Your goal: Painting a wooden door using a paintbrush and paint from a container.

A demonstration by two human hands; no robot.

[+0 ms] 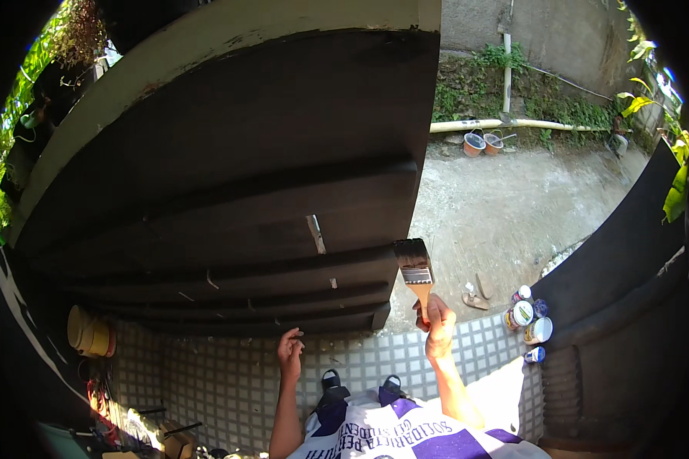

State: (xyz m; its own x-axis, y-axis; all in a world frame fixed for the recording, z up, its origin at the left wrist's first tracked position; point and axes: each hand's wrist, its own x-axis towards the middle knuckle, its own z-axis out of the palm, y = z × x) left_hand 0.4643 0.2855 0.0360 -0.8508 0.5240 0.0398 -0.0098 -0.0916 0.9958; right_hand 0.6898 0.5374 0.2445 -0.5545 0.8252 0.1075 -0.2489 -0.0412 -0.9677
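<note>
My right hand (pixel 438 324) is closed around the wooden handle of a wide paintbrush (pixel 419 274). The brush points up, its bristles dark with paint, close to the right edge of a large dark panel (pixel 283 145); whether they touch it I cannot tell. Dark paint covers most of the panel, with a greyish band along its curved upper edge and horizontal ridges lower down. Small pale patches of light show on it. Held low in front of the panel, my left hand (pixel 289 352) has loosely bent fingers, slightly apart, and nothing visible in them.
Several paint tubs (pixel 521 314) stand on the tiled floor (pixel 367 340) at the right, beside another dark panel (pixel 628 268). A yellow bucket (pixel 89 332) is at the left. Sandals (pixel 476 298) and two buckets (pixel 474 144) lie beyond on the concrete, near a pale pipe (pixel 543 122).
</note>
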